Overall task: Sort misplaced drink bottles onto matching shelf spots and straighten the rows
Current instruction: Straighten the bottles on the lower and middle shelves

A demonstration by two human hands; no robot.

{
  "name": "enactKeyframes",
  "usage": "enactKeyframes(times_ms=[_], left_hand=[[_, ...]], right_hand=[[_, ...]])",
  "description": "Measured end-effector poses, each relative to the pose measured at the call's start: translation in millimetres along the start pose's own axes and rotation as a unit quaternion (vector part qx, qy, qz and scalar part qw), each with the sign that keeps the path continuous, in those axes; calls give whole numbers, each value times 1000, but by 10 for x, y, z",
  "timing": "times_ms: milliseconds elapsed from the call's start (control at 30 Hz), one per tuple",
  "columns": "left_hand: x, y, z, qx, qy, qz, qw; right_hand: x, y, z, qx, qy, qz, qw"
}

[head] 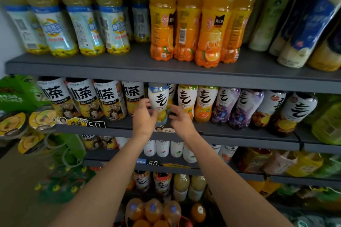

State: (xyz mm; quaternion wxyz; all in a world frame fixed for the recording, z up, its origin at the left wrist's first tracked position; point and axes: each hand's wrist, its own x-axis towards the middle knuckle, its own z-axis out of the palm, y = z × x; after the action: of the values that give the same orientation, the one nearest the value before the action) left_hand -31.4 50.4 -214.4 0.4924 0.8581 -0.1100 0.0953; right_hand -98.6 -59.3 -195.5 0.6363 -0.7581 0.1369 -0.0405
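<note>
Bottle: white-wrapped plastic drink bottle with a bold black character, a blue tag near the shoulder and lemon-yellow print at the foot point(159, 102); stood upright at the front of the second dark grey metal shelf point(230, 134), between the tea row and the orange-printed row.
Weight: judged full, so moderately heavy for its size.
Surface: glossy shrink sleeve, likely slick; stiff plastic body, not fragile, though prone to tip because tall and narrow.
Best hold: probably round the lower body from both sides, low enough to stay steady.
Left hand: point(144, 116) reached in at the bottle's left side, fingers point(145, 101) curled and touching or nearly touching the wrap; firm grip or not, cannot tell.
Right hand: point(181, 119) just beside the bottle on its right, fingers point(175, 109) loosely spread and bent; contact not plain.
Left neighbours: white-and-black labelled tea bottles with yellow fruit print point(108, 100), close-packed.
Right neighbours: matching white bottles with orange print point(195, 103), then purple-printed ones point(238, 108), tilted slightly.
Shelf above: pale yellow-green drink bottles with light blue labels point(84, 24) and orange juice bottles point(186, 18).
Risk: judged tight spacing, so a sideways nudge could knock neighbours over.
</note>
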Motion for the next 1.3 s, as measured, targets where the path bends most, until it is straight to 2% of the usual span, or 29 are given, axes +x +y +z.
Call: enactKeyframes(times_ms=[100,167,500,633,800,933,1100,1300], left_hand=[[-224,157,-141,56,11,93,994],[-363,333,-270,72,16,126,989],[-342,1649,-716,26,65,160,985],[-342,1981,-529,13,36,166,985],[-352,2106,-280,41,-45,145,988],[-282,2100,-315,85,-52,125,987],[-122,2255,-278,126,-86,218,964],[73,2492,73,108,-147,322,929]], right_hand=[[-136,-160,-192,-19,10,-7,1000],[-254,-299,-343,-23,9,-5,1000],[-726,-1383,-1282,-42,67,-74,994],[-938,-1527,-1656,-53,82,-49,994],[-1125,-1504,-2011,-57,115,-25,991],[-1054,-1466,-2108,-76,174,-27,981],[-697,-1494,-2172,-169,261,7,950],[-387,-1504,-2493,-150,410,2,900]])
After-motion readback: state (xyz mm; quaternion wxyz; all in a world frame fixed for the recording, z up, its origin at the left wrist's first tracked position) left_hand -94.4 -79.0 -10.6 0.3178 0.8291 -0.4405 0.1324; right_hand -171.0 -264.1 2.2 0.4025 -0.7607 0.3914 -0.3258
